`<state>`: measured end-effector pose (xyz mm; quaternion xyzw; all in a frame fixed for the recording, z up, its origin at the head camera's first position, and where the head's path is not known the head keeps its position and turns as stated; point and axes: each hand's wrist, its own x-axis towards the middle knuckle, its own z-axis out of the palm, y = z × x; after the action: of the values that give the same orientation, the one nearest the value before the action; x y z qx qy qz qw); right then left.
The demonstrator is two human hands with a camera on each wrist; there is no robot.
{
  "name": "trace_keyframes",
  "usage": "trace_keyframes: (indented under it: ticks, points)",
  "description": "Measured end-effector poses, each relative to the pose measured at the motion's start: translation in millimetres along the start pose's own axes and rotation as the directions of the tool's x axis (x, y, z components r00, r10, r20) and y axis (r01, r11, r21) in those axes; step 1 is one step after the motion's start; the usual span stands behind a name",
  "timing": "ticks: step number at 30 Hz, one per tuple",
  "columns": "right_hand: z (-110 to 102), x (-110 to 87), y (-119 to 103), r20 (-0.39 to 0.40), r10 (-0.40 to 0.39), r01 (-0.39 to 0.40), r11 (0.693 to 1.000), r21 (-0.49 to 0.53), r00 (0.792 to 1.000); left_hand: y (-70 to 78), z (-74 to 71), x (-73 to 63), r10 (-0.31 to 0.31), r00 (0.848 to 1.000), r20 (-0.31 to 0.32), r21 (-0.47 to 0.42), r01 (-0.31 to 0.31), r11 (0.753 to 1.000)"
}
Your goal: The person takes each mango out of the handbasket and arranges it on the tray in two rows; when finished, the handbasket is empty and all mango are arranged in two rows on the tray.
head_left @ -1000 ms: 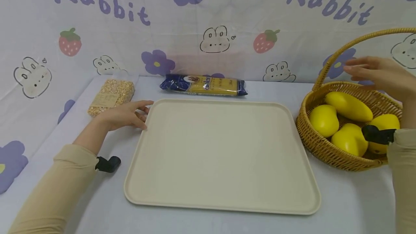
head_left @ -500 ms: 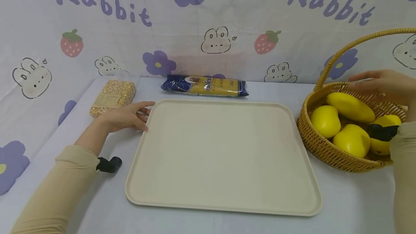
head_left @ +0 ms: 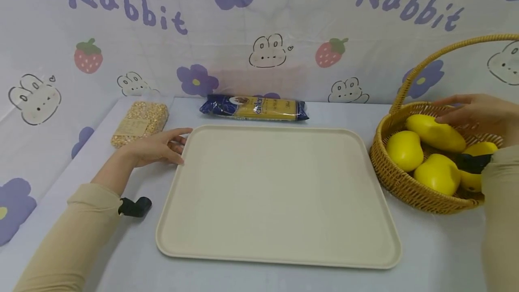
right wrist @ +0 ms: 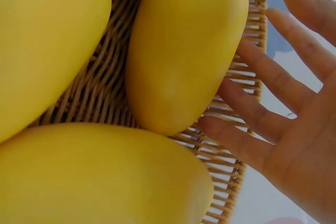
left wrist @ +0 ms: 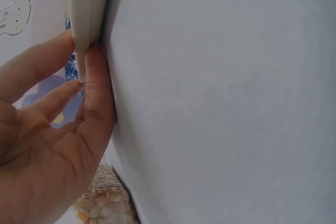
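Note:
In the head view my left hand [head_left: 156, 148] is at the upper left corner of a beige rectangular tray [head_left: 279, 197]. The left wrist view has the tray's rim [left wrist: 89, 9] between my fingers and thumb, low over the table. My right hand [head_left: 480, 111] reaches over a wicker basket [head_left: 389, 179] holding several yellow mangoes. Close below its fingers lies the rearmost mango [head_left: 435, 132]. Up close in the right wrist view, the spread, extended fingers [right wrist: 278, 80] come up beside one mango [right wrist: 184, 51]; whether they press on it I cannot tell.
Behind the tray lies a blue and yellow pasta packet [head_left: 255, 107]. A clear bag of corn kernels [head_left: 142, 123] sits to the left, just beyond my left hand. The basket's tall handle [head_left: 430, 57] arches up behind my right hand. A printed cloth [head_left: 300, 26] hangs at the back.
My right hand has come down from above the basket to the mangoes inside it. My left hand and the tray hold their place.

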<state>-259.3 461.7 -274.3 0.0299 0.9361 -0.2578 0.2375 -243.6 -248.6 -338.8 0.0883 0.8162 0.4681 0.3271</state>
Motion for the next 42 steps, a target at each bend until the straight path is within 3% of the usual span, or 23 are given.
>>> trace_keyframes:
  ticks: [8,14,26,35,42]
  points:
    - [-1.5,3.4,11.6,0.11,0.043,-0.046,0.999,0.029,0.993,-2.0,-1.9,0.6,0.008,1.0,0.019,-0.004,-0.008,1.0]
    - [2.9,10.6,17.1,0.188,0.056,-0.078,0.991,0.112,0.981,-2.0,-1.8,1.0,0.007,1.0,0.017,-0.007,-0.007,1.0]
    - [8.5,11.9,18.5,0.266,0.07,-0.113,0.982,0.149,0.961,-2.9,-2.0,1.9,0.0,1.0,0.008,-0.008,0.0,1.0]
    - [9.4,11.8,17.6,0.213,0.069,-0.083,0.995,0.06,0.975,-3.5,-2.4,1.2,-0.001,1.0,0.001,-0.011,0.001,1.0]
    - [9.8,9.3,18.3,0.133,0.024,-0.033,0.997,0.068,0.991,-4.0,-2.5,1.6,0.002,1.0,0.006,-0.017,-0.002,1.0]
